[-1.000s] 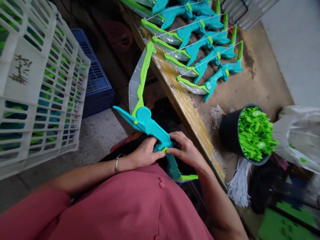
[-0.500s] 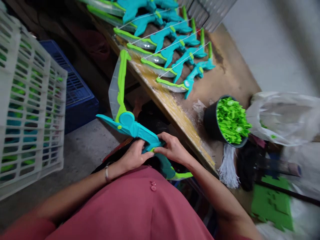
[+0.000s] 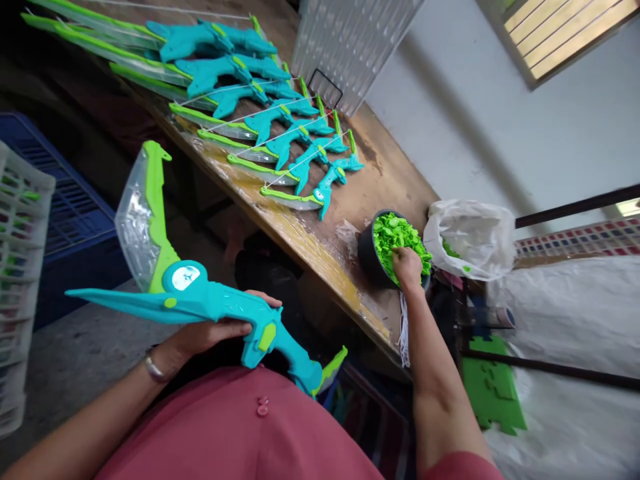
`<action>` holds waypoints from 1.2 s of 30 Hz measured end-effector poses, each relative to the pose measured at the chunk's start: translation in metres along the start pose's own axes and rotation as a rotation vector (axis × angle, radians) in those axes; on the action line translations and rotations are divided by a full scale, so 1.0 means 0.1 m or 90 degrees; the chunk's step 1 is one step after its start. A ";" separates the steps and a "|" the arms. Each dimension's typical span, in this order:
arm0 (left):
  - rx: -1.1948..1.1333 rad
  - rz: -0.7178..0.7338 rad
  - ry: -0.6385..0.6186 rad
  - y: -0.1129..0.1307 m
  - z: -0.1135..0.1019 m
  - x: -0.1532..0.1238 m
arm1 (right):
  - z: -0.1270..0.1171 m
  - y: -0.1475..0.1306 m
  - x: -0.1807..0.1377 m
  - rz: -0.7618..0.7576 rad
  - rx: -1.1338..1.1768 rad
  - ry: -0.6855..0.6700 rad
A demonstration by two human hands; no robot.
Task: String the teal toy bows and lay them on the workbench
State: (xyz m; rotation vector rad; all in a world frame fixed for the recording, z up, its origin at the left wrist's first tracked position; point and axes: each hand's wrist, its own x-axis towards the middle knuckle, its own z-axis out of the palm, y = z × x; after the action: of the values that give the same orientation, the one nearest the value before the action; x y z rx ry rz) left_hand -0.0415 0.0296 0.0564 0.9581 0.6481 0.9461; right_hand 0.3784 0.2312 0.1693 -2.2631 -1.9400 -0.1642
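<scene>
My left hand [image 3: 205, 333] grips a teal and lime-green toy bow [image 3: 200, 303] by its middle, holding it over my lap, with one clear green-edged limb pointing up and left. My right hand [image 3: 407, 263] reaches out to a black pot [image 3: 367, 257] of small green plastic pieces [image 3: 395, 233] at the wooden table's edge. Its fingers are down among the pieces and hidden. A bunch of white strings [image 3: 403, 330] hangs below the pot.
Several finished teal bows [image 3: 280, 140] lie in a row on the wooden table [image 3: 380, 180]. A clear plastic bag [image 3: 470, 237] sits right of the pot. A white crate [image 3: 20, 267] and a blue crate [image 3: 65, 220] stand on the floor at left. A green foam piece [image 3: 493, 393] lies lower right.
My right hand has left the bow and reached out to the pot of green pieces. The left hand now holds the bow alone, lower and further left. The view has swung right.
</scene>
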 end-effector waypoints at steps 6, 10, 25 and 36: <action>-0.047 0.012 0.045 -0.14 0.09 0.06 | 0.18 0.14 0.06 0.010 -0.147 -0.058; -0.048 -0.002 0.197 -0.18 0.18 0.09 | 0.23 0.20 0.10 0.003 -0.189 -0.070; -0.301 -0.167 0.270 -0.19 0.33 -0.05 | 0.09 0.24 0.12 -0.111 0.002 0.166; -0.208 -0.117 0.289 -0.16 0.45 0.00 | 0.00 -1.37 -1.74 -0.487 0.288 0.027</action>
State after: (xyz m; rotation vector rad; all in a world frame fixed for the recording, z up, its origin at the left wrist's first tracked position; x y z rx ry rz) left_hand 0.0005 0.0080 0.0626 0.3856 0.9121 1.0723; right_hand 0.2161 0.0831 0.1441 -1.1672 -2.4089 0.1325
